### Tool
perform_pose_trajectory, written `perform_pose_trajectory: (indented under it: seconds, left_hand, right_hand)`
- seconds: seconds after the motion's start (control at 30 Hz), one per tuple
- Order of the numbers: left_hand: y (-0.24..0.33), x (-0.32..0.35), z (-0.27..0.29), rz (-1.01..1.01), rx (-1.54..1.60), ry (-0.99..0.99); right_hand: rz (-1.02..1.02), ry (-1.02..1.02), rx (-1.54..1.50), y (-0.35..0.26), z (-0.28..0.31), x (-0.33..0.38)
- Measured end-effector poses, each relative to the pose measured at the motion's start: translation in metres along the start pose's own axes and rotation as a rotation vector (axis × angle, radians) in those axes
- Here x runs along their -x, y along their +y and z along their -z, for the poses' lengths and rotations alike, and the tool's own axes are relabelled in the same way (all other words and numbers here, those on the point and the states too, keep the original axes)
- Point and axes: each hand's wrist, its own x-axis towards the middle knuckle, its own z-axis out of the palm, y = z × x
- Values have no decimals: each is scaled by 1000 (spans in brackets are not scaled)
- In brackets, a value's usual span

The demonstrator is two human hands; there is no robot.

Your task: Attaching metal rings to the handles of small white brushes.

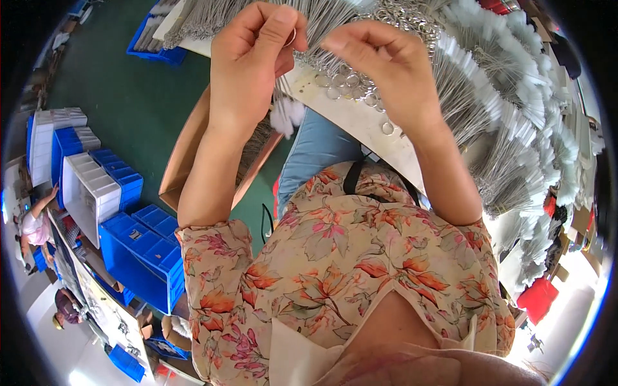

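My left hand [248, 61] is closed, thumb against fingers, pinching a small metal ring [291, 37]. Below that hand hang a few thin wire brushes [286, 114] with white bristle ends; how they join the ring is hidden by my fingers. My right hand [393, 71] is raised a short way to the right, apart from the left one. Its thumb and forefinger are pressed together, and I cannot make out anything between them. Beneath it, loose metal rings [347, 82] lie scattered on the white tabletop [380, 132].
Large bunches of wire brushes [460, 109] with white ends cover the table to the right and far side. An open cardboard box [183, 154] stands on the floor left of my knees. Blue crates [145, 251] are stacked farther left, where other people [35, 225] are.
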Motion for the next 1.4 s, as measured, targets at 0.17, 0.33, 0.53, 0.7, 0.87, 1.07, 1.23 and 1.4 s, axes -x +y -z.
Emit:
perform_pose_trajectory:
  seconds: [0.17, 0.33, 0.53, 0.7, 0.87, 1.07, 1.23, 1.4]
  left_hand:
    - [-8, 10, 6, -123, -134, 180]
    - [-16, 22, 8, -155, -171, 222]
    - [-26, 55, 28, -247, -577, -42]
    - [-60, 85, 41, -215, -742, -384]
    - [-80, 94, 44, 34, -423, -561]
    - [-121, 94, 106, 117, -940, -464]
    - [-227, 175, 228, 358, -1444, -521]
    - [-279, 268, 246, 771, -1660, -593]
  right_hand:
    - [46, 11, 78, 18, -32, 1]
    - [166, 40, 104, 26, -49, 7]
    - [-251, -238, -44, 29, -17, 18]
    - [-844, -428, -344, 62, -2, 45]
    - [-1078, -592, -603, 94, 9, 67]
    - [-975, -381, -417, 99, -14, 86]
    - [-964, -356, -454, 96, -10, 90]
    - [-922, -315, -456, 102, -2, 91]
